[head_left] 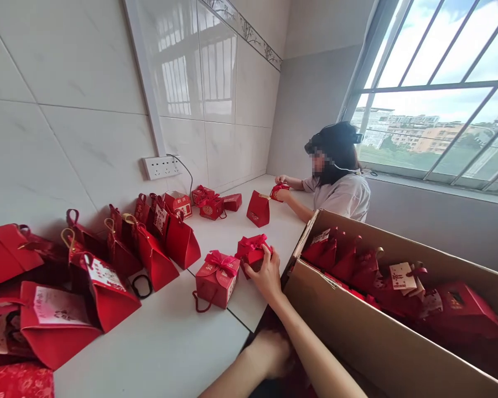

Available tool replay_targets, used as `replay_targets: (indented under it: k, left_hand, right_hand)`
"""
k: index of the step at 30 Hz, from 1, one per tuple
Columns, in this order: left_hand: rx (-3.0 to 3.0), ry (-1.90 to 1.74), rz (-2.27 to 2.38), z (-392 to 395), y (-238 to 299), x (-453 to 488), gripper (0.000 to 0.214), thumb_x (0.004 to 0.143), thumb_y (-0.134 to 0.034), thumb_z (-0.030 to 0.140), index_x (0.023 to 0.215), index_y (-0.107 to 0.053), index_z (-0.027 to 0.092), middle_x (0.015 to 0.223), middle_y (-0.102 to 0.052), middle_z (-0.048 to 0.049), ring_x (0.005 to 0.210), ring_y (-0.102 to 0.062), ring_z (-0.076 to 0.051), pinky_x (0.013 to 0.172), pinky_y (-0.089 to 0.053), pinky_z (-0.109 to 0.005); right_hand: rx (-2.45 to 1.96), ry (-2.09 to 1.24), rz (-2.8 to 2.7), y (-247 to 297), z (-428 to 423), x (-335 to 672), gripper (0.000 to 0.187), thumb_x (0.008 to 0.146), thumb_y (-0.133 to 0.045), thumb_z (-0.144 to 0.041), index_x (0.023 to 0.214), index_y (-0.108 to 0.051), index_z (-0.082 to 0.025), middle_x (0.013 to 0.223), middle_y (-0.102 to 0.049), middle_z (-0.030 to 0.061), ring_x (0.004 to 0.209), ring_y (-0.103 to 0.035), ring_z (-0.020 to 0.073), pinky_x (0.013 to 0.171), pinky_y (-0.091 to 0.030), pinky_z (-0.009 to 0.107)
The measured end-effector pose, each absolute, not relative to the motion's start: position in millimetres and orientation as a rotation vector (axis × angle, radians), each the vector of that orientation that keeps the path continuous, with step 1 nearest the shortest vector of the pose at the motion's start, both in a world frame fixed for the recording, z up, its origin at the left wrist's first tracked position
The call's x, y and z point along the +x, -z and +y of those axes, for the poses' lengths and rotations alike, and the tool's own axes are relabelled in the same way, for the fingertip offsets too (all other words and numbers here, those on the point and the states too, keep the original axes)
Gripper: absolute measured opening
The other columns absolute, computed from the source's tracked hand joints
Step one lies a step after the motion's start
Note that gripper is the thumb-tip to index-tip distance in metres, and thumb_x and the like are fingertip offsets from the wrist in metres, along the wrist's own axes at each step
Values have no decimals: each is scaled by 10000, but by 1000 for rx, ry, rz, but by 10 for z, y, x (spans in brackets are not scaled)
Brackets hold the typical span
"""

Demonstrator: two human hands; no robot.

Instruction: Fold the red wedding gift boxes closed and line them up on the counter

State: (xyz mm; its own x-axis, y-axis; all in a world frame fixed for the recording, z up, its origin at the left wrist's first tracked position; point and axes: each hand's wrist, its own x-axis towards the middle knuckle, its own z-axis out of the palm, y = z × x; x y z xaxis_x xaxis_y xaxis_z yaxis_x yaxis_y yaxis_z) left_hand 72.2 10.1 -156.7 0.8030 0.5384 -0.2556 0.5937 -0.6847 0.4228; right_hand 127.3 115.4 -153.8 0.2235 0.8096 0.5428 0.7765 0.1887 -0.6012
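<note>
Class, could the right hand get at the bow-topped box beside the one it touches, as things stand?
Probably yes: the neighbouring box stands uncovered close to the right hand, which would need to leave the touched box first.

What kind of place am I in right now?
Probably a small indoor workroom, though it could be part of a home: red boxes stand on a white table, more are in an open carton, and there's a barred window.
</note>
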Motion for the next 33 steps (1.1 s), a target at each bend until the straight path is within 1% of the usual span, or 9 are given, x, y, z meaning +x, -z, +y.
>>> replay_targets:
  k: [5, 8, 11, 13, 16, 19, 23, 28, 33]
  left_hand:
    - [2522, -229, 875, -215, 1373, 241, 297, 907, -409, 225, 1125, -609, 194, 1065, -683, -89, 961, -662, -233, 871, -534, -358]
    - [2483, -1255, 1076, -238, 1359, -135, 338, 898, -377, 117, 1199, -496, 217, 1177, -607, -116, 1102, -604, -213, 927, -516, -359]
    - [2168, -1922, 1523, -47, 1313, -343, 491, 832, -575, 204, 1283, -380, 196, 1353, -428, -193, 1302, -436, -326, 1011, -436, -517]
    - [1889, -1823, 1752, 138, 1252, -359, 723, 714, -714, 339, 1305, -337, 159, 1438, -312, -245, 1390, -263, -416, 1080, -293, -621]
    - [1518, -1585, 1784, 363, 1186, -307, 937, 576, -799, 407, 1322, -291, 154, 1478, -252, -252, 1412, -170, -449, 1120, -154, -649]
    - [1372, -1541, 1733, 436, 1195, -339, 930, 607, -753, 436, 1326, -246, 137, 1436, -283, -276, 1389, -229, -450, 1086, -238, -651]
    - [1318, -1469, 1544, 263, 1200, -621, 992, 581, -725, 495, 1345, -182, 169, 1360, -408, -230, 1266, -462, -353, 1029, -413, -530]
    - [1356, -1218, 1284, -212, 1001, -1043, 913, 479, -780, 451, 1288, -446, 188, 1218, -588, -152, 1103, -600, -315, 906, -524, -439]
    - [1328, -1083, 1282, -316, 901, -1265, 541, 461, -730, 415, 954, -693, 194, 1081, -672, -132, 1063, -615, -348, 791, -545, -467]
  right_hand:
    - [-1544, -31, -1551, 1557, 1143, 1298, 681, 739, -622, -500, 1295, -367, -200, 1349, -375, 206, 1232, -421, 374, 982, -406, 560]
    - [-1524, -36, -1559, 1560, 1138, 1305, 679, 742, -619, -508, 1287, -382, -179, 1311, -392, 209, 1210, -427, 374, 972, -411, 558]
    - [-1518, -45, -1571, 1544, 1118, 1286, 682, 741, -621, -508, 1279, -398, -152, 1284, -399, 216, 1200, -420, 375, 964, -410, 556]
    - [-1525, -56, -1579, 1524, 1088, 1268, 680, 744, -618, -513, 1275, -405, -146, 1282, -402, 221, 1196, -418, 377, 951, -413, 556]
    - [-1551, -74, -1591, 1484, 1021, 1254, 680, 729, -629, -517, 1256, -426, -137, 1258, -424, 226, 1167, -441, 380, 913, -434, 549]
    - [-1577, -97, -1602, 1439, 935, 1275, 674, 700, -659, -498, 1234, -450, -144, 1217, -459, 207, 1109, -487, 371, 868, -460, 530]
    - [-1604, -139, -1614, 1380, 823, 1338, 665, 669, -701, -465, 1223, -468, -181, 1199, -481, 168, 1077, -518, 348, 876, -465, 506]
    - [-1641, -237, -1667, 1280, 756, 1350, 716, 678, -718, -458, 1261, -451, -140, 1214, -480, 200, 1124, -509, 362, 905, -452, 497]
    - [-1628, -301, -1726, 1116, 579, 1387, 828, 667, -727, -536, 1331, -418, -149, 1397, -354, 254, 1268, -403, 443, 991, -345, 602]
